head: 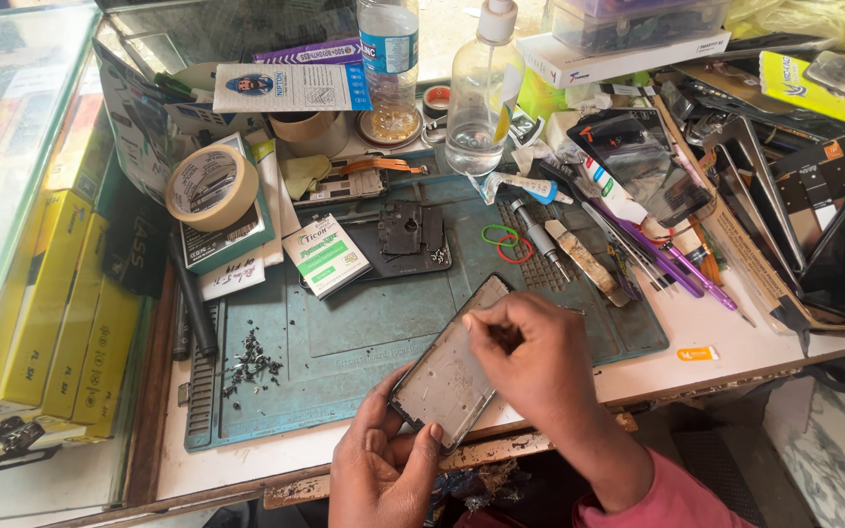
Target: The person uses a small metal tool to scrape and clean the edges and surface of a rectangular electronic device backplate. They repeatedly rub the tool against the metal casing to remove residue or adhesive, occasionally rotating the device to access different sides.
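Teal rubber, the work mat (364, 332) covers most of the surface and reaches almost to its near edge; toward the mat's near left corner lies a loose heap of tiny dark screws (249, 362), which a brushing sleeve could scatter off the mat. Near the far left corner a roll of masking tape (212, 186) rests on a small box. At the near edge, the left hand (383, 469) is closed around the lower end of a bare phone frame (452, 367), thumb on the inner face, holding it tilted above the mat's front border. The frame overhangs the edge of the surface, so a loosened grip would likely drop it to the floor rather than onto the rubber. The right hand (530, 362) is pinched shut at the frame's upper part, fingertips pressed on its inside; whether it holds a small part I cannot tell. Hard pressure there might bend the thin frame. Further right, toward the far edge, a clear spray bottle (481, 93) stands upright near the tweezers and screwdrivers (628, 249); a nudge could tip it.
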